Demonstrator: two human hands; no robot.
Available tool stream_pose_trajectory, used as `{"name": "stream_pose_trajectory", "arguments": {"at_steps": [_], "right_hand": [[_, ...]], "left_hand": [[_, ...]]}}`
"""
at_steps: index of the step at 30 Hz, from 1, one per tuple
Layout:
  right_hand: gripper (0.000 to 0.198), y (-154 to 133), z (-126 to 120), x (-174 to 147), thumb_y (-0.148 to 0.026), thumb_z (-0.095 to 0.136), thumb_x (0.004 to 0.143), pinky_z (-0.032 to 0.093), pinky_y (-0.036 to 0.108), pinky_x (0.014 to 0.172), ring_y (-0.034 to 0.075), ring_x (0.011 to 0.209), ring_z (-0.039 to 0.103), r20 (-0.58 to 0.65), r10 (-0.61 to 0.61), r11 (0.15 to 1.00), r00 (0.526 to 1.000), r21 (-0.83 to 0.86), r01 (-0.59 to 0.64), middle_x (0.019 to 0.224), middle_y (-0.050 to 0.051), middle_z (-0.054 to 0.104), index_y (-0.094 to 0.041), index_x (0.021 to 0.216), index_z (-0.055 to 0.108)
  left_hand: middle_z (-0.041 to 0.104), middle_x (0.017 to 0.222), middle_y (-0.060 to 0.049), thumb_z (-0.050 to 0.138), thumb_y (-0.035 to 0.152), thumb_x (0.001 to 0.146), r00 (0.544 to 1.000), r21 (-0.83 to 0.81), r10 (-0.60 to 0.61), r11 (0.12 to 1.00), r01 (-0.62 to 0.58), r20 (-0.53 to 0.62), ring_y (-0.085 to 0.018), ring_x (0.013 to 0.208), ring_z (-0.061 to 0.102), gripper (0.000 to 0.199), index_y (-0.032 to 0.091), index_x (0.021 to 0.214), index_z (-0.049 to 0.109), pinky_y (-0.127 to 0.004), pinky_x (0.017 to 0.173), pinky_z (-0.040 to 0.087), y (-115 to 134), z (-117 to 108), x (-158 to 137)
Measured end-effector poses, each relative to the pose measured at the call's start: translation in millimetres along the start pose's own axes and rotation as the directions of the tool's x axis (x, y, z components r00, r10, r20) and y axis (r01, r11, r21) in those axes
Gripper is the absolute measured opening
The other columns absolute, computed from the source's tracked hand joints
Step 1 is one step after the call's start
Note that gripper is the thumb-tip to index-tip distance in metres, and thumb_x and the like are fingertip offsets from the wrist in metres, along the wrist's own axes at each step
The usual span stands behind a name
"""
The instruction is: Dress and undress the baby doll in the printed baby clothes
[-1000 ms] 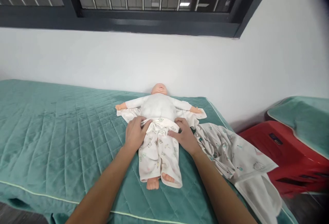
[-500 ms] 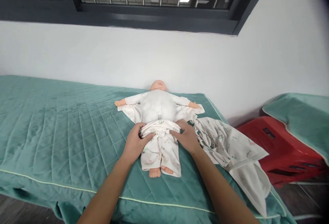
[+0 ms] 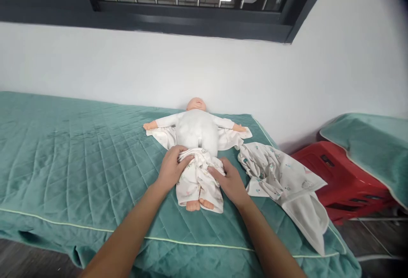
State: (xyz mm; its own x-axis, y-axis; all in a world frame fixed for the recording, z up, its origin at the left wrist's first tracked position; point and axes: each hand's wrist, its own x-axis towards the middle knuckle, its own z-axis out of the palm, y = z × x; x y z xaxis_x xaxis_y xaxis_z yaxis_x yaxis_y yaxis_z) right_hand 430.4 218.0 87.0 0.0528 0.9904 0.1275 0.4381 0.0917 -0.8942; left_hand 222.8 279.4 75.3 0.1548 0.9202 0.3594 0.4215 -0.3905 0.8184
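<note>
A baby doll point(image 3: 196, 129) lies on its back with its arms spread and its head by the wall. White printed pants point(image 3: 189, 184) cover its legs, and both feet poke out of the leg ends. My left hand point(image 3: 172, 165) grips the bunched waistband at the left side, thumb on top. On the other side my right hand point(image 3: 230, 181) holds the pants lower, at the hip, its thumb pressed over the cloth. Below the doll's outstretched arms, a printed white shirt point(image 3: 164, 137) lies spread out. The doll's white torso is bare above the waistband.
A crumpled printed white cloth point(image 3: 283, 176) lies right of the doll and hangs toward the bed's edge. Green quilted bedding point(image 3: 95, 163) covers the bed. A red plastic stool point(image 3: 344, 176) stands at the right, partly under green cloth point(image 3: 366, 142). A barred window point(image 3: 188, 14) is above.
My right hand has slid down the side of the pants, and the right side of the waistband sits lower. The left hand keeps its hold. The view has shifted slightly.
</note>
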Motion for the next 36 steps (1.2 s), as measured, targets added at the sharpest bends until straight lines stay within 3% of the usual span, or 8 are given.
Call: {"name": "stream_pose_trajectory", "arguments": {"at_steps": [3,8,16,19,23,28,33,36], "right_hand": [[0.043,-3.2,3.2,2.3,-0.055,0.065,0.083,0.042,0.033,0.082,0.021,0.092,0.057,-0.035,0.008,1.000,0.999,-0.020,-0.009,0.100,0.002,0.064,-0.019,0.104,0.059],[0.042,-6.1,9.6,10.2,-0.054,0.066,0.082,0.042,0.035,0.086,0.023,0.096,0.058,-0.061,0.001,0.999,0.998,-0.049,-0.004,0.103,0.002,0.065,-0.020,0.106,0.059],[0.036,4.3,10.7,19.5,-0.053,0.062,0.082,0.040,0.034,0.084,0.022,0.089,0.055,-0.140,-0.111,0.987,0.984,-0.132,0.092,0.092,0.004,0.062,-0.017,0.088,0.061],[0.036,3.3,9.9,20.3,-0.053,0.062,0.082,0.041,0.032,0.079,0.020,0.085,0.055,-0.137,-0.123,0.988,0.983,-0.106,0.109,0.090,0.003,0.063,-0.017,0.088,0.061],[0.036,-1.8,7.7,13.0,-0.053,0.062,0.084,0.040,0.029,0.073,0.019,0.081,0.054,-0.140,-0.107,0.992,0.984,-0.075,0.097,0.087,0.002,0.063,-0.017,0.084,0.062],[0.036,-6.9,3.9,-20.4,-0.052,0.061,0.087,0.039,0.028,0.070,0.017,0.076,0.053,-0.009,-0.108,0.993,0.994,-0.042,0.108,0.080,0.001,0.061,-0.017,0.080,0.063],[0.033,-12.7,-2.5,-50.0,-0.049,0.061,0.088,0.043,0.029,0.076,0.019,0.084,0.056,0.125,-0.066,0.996,0.990,-0.046,0.072,0.090,0.001,0.063,-0.017,0.098,0.064],[0.049,-20.0,-9.0,-55.4,-0.049,0.071,0.080,0.046,0.033,0.083,0.023,0.097,0.057,0.242,-0.049,0.999,0.969,-0.001,0.051,0.108,0.005,0.063,-0.018,0.117,0.060]], "left_hand": [[0.066,0.099,-0.003,0.056,0.045,0.089,0.999,0.033,0.045,0.998,-0.045,-0.024,-0.020,0.096,0.059,0.026,0.021,0.100,0.060,-0.033,0.086,0.043,-2.4,3.4,13.0],[0.066,0.101,-0.004,0.054,0.048,0.089,0.998,0.044,-0.001,0.999,0.004,-0.063,-0.021,0.097,0.060,0.029,0.021,0.100,0.060,-0.035,0.087,0.043,-0.8,3.5,15.5],[0.066,0.089,-0.002,0.050,0.052,0.090,0.973,-0.033,-0.226,0.974,0.225,-0.035,-0.018,0.079,0.059,0.034,0.020,0.096,0.059,-0.030,0.074,0.045,15.0,-3.8,-55.4],[0.065,0.108,-0.007,0.058,0.050,0.085,0.969,-0.088,-0.246,0.965,0.246,0.014,-0.020,0.091,0.061,0.042,0.019,0.114,0.056,-0.033,0.082,0.048,13.9,-2.6,-73.6],[0.057,0.126,-0.011,0.070,0.044,0.077,0.977,-0.097,-0.209,0.972,0.213,0.052,-0.026,0.114,0.055,0.062,0.019,0.129,0.048,-0.040,0.097,0.044,13.1,-3.4,-73.4],[0.061,0.120,-0.008,0.064,0.042,0.083,0.985,-0.101,-0.162,0.981,0.167,0.057,-0.023,0.110,0.057,0.048,0.021,0.124,0.053,-0.038,0.097,0.043,18.1,-7.9,-68.3],[0.065,0.106,-0.004,0.065,0.042,0.082,0.990,-0.078,-0.138,0.987,0.137,-0.008,-0.020,0.095,0.059,0.035,0.021,0.110,0.061,-0.033,0.086,0.046,23.3,-8.3,-69.8],[0.066,0.105,-0.004,0.065,0.042,0.081,0.984,-0.084,-0.176,0.981,0.175,-0.009,-0.020,0.095,0.060,0.035,0.020,0.108,0.061,-0.033,0.085,0.046,26.6,-12.1,-70.5]]}}
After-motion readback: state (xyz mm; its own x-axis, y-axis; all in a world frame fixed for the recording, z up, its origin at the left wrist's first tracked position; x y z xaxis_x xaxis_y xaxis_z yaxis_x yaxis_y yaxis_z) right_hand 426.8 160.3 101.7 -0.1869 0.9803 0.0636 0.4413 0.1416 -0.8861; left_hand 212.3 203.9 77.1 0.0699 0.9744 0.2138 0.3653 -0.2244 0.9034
